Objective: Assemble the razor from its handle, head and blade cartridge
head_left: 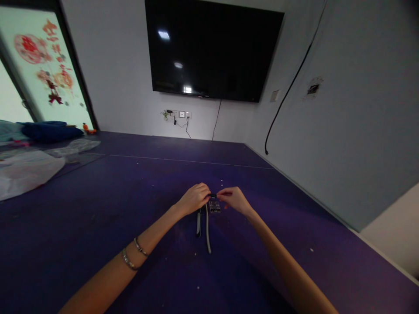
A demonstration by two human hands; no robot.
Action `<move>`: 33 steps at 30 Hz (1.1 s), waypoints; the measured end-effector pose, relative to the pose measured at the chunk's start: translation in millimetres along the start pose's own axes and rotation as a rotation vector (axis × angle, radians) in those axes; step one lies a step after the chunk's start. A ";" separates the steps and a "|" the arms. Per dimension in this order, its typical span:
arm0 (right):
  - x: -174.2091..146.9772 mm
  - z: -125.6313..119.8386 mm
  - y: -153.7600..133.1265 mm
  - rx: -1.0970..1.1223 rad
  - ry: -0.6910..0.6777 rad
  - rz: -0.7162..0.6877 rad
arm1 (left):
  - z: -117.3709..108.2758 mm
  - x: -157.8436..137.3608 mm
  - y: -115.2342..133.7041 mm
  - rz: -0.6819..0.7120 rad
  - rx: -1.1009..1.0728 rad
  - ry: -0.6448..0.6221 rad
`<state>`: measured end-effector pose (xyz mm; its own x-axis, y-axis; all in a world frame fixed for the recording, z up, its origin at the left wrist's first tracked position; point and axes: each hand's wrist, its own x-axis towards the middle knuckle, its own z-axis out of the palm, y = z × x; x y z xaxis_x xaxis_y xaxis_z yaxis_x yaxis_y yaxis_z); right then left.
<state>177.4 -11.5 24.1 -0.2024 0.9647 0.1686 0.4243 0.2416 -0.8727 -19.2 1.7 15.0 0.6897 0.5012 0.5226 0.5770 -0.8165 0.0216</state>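
In the head view, my left hand (196, 198) is closed near the middle of the dark purple surface, its fingertips on the left end of a small dark piece (213, 195). My right hand (234, 199) pinches the right end of that piece between thumb and finger. Its exact kind is too small to make out. Below it lies a small clear case (214, 206) with dark contents. A long light-grey strip (208, 233) runs from beneath my left fingers toward me. Beside it lies a shorter strip with dark edges (198, 224), its upper end hidden by the left hand.
The purple surface (147, 226) has small white specks. Crumpled clear plastic bags (29, 170) and dark blue cloth (50, 131) lie at the far left. A black cable (288, 89) hangs down the right wall. A large television (212, 48) hangs on the far wall.
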 end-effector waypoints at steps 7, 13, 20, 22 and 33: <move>3.6 -3.0 19.1 -0.050 0.005 0.029 | 18.5 -4.8 1.8 -0.141 -0.010 -0.033; 8.3 -0.3 43.2 -0.095 -0.028 0.013 | 40.2 -10.2 7.3 -0.155 0.018 -0.260; 9.2 7.3 51.3 -0.164 -0.065 -0.072 | 42.0 -8.2 12.4 -0.174 0.029 -0.339; 8.9 8.2 51.8 -0.180 -0.067 -0.088 | 43.7 -8.5 11.5 -0.164 0.017 -0.323; 8.8 11.0 54.9 -0.244 -0.103 -0.069 | 46.9 -9.1 10.5 -0.156 -0.010 -0.286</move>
<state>189.3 9.1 -27.4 -0.3218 0.9322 0.1654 0.6039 0.3367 -0.7225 1.0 2.0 -29.4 0.6889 0.6796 0.2522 0.6821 -0.7255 0.0917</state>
